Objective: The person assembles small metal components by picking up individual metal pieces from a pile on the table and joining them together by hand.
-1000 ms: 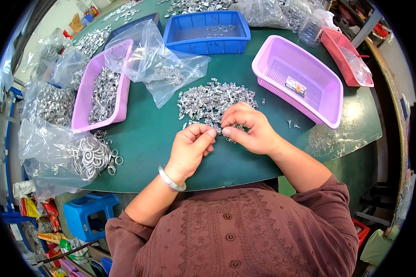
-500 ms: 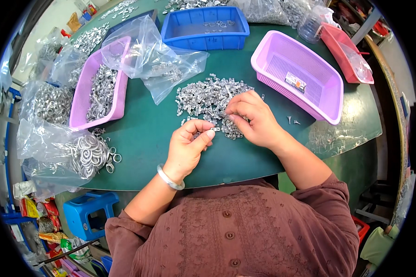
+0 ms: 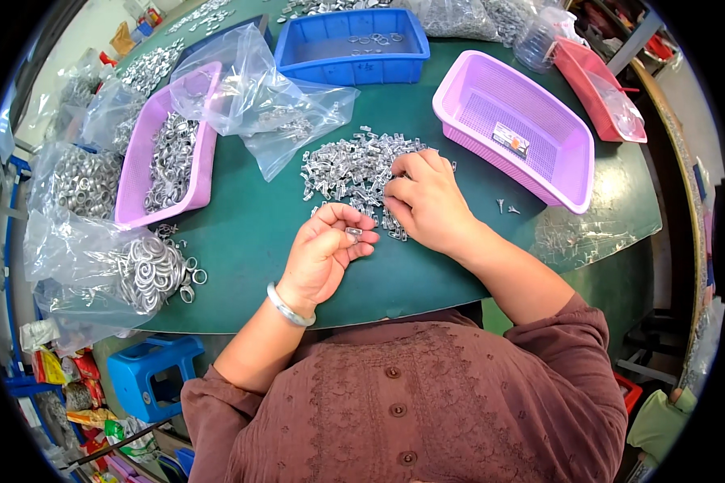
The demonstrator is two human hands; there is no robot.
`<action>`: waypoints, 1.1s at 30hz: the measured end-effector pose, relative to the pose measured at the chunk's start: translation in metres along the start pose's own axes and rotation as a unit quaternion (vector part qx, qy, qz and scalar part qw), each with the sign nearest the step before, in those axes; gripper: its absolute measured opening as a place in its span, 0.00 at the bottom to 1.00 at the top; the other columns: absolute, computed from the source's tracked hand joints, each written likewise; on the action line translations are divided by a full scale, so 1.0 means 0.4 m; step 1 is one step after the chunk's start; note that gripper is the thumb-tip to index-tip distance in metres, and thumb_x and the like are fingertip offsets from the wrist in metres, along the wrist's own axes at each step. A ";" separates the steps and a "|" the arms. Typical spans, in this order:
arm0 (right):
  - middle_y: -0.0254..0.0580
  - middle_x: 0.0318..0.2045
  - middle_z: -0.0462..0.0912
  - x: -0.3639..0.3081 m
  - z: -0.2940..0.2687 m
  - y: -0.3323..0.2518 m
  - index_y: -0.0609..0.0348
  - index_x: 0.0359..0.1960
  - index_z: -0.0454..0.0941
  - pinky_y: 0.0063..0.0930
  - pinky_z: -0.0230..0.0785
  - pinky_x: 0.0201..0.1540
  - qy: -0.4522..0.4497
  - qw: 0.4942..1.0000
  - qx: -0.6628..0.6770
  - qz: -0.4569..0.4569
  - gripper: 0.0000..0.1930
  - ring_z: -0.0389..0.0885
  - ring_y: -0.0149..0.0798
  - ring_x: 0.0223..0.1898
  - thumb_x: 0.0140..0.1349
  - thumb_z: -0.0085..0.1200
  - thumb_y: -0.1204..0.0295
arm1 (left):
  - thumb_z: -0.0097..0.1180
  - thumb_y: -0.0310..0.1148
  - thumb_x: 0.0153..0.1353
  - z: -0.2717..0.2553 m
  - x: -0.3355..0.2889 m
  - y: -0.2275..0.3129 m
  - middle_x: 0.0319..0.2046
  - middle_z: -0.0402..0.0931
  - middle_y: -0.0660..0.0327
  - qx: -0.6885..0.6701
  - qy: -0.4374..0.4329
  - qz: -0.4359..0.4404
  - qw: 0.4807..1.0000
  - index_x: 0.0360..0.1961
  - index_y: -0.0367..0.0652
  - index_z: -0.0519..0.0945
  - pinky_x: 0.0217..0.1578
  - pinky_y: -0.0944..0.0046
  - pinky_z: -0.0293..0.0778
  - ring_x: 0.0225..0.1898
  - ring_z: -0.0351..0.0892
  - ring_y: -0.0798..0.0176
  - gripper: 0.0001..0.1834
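Observation:
A heap of small silvery metal buckle-like pieces point(image 3: 346, 171) lies on the green table in front of me. My left hand point(image 3: 322, 251), with a pale bangle point(image 3: 290, 306) at the wrist, is just below the heap's near edge. Its thumb pinches one small metal piece point(image 3: 353, 233) against the fingers, palm turned up. My right hand point(image 3: 432, 201) rests on the right side of the heap, fingers bent down among the pieces. Its fingertips are hidden, so I cannot make out what they hold.
At the right stands a purple basket point(image 3: 451, 121) with a label in it; two small metal bits point(image 3: 507, 207) lie below. A blue tray point(image 3: 354, 74) is at the back. To the left are a purple basket point(image 3: 205, 173) of metal parts, plastic bags and a ring pile point(image 3: 153, 274).
My left hand has turned palm up and drawn slightly left, the small piece now lying against its fingers. My right hand has shifted slightly left, still at the heap.

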State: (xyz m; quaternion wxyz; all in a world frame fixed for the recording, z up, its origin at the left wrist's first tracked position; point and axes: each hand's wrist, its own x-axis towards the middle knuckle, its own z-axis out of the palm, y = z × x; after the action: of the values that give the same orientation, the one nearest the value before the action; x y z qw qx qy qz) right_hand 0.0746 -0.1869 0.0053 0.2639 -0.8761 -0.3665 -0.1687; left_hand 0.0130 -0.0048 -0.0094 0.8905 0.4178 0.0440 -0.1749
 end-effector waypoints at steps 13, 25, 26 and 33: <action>0.36 0.32 0.71 0.003 0.017 0.012 0.58 0.21 0.75 0.34 0.57 0.42 0.004 1.000 0.014 -0.025 0.03 0.66 0.41 0.40 0.42 0.54 0.75 | 0.46 0.25 0.56 0.018 -0.001 -0.001 0.30 0.74 0.60 0.067 0.052 -0.020 0.996 0.35 0.39 0.72 0.30 0.70 0.70 0.28 0.73 0.67 0.06; 0.35 0.32 0.72 -0.002 0.020 0.004 0.58 0.22 0.75 0.34 0.57 0.44 0.007 0.999 0.030 -0.012 0.03 0.67 0.42 0.40 0.42 0.54 0.77 | 0.47 0.27 0.57 0.018 -0.007 0.005 0.24 0.72 0.64 0.119 0.080 -0.034 0.989 0.34 0.40 0.73 0.23 0.74 0.66 0.24 0.70 0.71 0.05; 0.35 0.32 0.72 -0.002 0.018 0.007 0.58 0.23 0.75 0.33 0.57 0.43 0.017 0.998 0.064 -0.009 0.04 0.67 0.42 0.39 0.43 0.54 0.77 | 0.47 0.28 0.58 0.017 -0.007 0.006 0.24 0.72 0.64 0.119 0.078 -0.037 0.989 0.34 0.39 0.73 0.23 0.74 0.66 0.23 0.70 0.71 0.05; 0.35 0.31 0.72 -0.001 0.008 -0.008 0.58 0.23 0.75 0.34 0.56 0.43 0.006 1.000 0.025 -0.018 0.03 0.66 0.42 0.39 0.44 0.54 0.76 | 0.47 0.29 0.58 0.019 -0.008 0.012 0.24 0.72 0.64 0.131 0.082 -0.045 0.987 0.35 0.39 0.73 0.22 0.74 0.66 0.23 0.70 0.71 0.06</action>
State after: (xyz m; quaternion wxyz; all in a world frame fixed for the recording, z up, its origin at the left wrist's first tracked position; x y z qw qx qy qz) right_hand 0.0724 -0.1835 0.0037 0.2846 -0.8616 -0.3846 -0.1694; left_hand 0.0111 -0.0070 -0.0002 0.8126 0.5415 0.1126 -0.1840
